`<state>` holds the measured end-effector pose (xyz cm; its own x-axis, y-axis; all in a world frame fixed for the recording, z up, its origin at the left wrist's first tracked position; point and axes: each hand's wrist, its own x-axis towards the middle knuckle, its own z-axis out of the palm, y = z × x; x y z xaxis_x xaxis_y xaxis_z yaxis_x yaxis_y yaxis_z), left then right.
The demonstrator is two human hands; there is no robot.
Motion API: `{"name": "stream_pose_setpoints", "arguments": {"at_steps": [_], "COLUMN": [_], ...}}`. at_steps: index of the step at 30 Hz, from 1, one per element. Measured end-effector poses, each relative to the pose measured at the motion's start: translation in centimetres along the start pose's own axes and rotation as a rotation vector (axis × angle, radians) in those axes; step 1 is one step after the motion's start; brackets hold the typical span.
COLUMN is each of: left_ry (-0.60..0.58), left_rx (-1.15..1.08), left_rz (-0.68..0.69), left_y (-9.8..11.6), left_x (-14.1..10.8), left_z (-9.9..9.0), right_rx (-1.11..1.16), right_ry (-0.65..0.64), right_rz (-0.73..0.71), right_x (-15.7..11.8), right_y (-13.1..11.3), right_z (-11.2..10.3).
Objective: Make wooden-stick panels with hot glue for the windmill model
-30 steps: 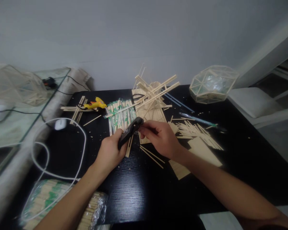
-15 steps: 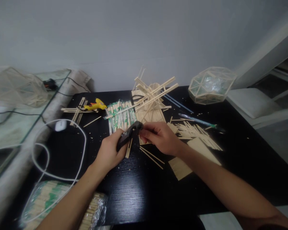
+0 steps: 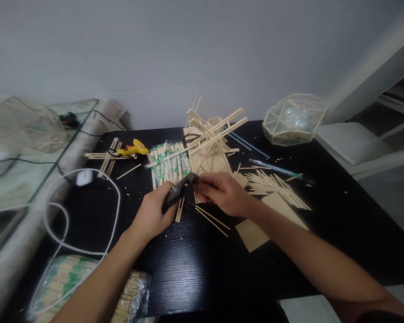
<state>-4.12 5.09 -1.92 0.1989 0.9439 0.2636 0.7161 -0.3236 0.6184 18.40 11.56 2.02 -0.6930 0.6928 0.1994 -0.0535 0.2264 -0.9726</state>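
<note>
Held a black tool (image 3: 175,194) in the left hand (image 3: 155,211), fingers wrapped round its handles, palm side hidden. Held it tilted over the bench (image 3: 229,273), head toward the right hand (image 3: 227,195). Took it for apparently some sort of cutter, with the head too dark to read. Had the right hand's fingers bent in close at that head; could not tell whether pinched on anything, with the fingertips blurred and partly covered.

Saw beyond the hands a stick model (image 3: 217,132) on a slatted board (image 3: 199,168), topped by crossed bars. Lost the board's near part behind the right hand. Saw wrapped sticks (image 3: 170,163) just left of the board, and a yellow glue gun (image 3: 134,148) farther left, across some bare sticks (image 3: 108,167).

Found a loose pile (image 3: 271,184) right of the right hand, near a thin sheet (image 3: 256,235) half covered by the right arm (image 3: 299,240). Saw a pack (image 3: 65,276) at lower left, crossed by a white cable (image 3: 119,202) and the left arm (image 3: 101,276), cut off below. Could not tell whether shiny film lay inside or behind the far-right frame (image 3: 292,125).
</note>
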Motion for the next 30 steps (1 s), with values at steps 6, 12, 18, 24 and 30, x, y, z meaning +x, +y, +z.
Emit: {"name": "stream_pose_setpoints", "arguments": {"at_steps": [6, 12, 18, 24, 30], "left_ry": [0.027, 0.050, 0.009, 0.001, -0.010], "left_rx": [0.000, 0.030, 0.073, 0.077, 0.205], "left_rz": [0.026, -0.009, -0.088, -0.114, -0.161], "left_y": [0.2, 0.9, 0.9, 0.6, -0.2], "left_x": [-0.1, -0.1, -0.1, -0.1, 0.0], "left_z": [0.0, -0.1, -0.2, 0.0, 0.1], "right_rx": [0.127, 0.174, 0.170, 0.042, -0.271], "right_ry": [-0.080, -0.073, -0.052, -0.008, -0.063], "right_rz": [0.055, 0.092, 0.074, 0.059, 0.163], "right_x": [0.1, 0.1, 0.0, 0.1, -0.5], "right_y": [-0.3, -0.3, 0.0, 0.1, -1.4], "right_z": [-0.1, -0.2, -0.3, -0.3, -1.8]}}
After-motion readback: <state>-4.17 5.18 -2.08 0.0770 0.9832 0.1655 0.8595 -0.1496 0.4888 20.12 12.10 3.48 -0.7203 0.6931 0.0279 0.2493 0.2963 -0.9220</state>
